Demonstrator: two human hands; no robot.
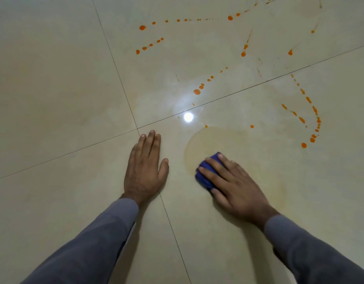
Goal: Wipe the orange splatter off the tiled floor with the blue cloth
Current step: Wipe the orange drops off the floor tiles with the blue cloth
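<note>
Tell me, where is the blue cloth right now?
In the head view, the blue cloth lies bunched on the tiled floor under the right hand, at the pale smear's near edge.

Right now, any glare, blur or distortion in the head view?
Head view: a bright lamp reflection glares on the glossy tiled floor; the right hand on the blue cloth is slightly motion-blurred, the left hand sharp; grout lines bow from the wide lens.
</note>
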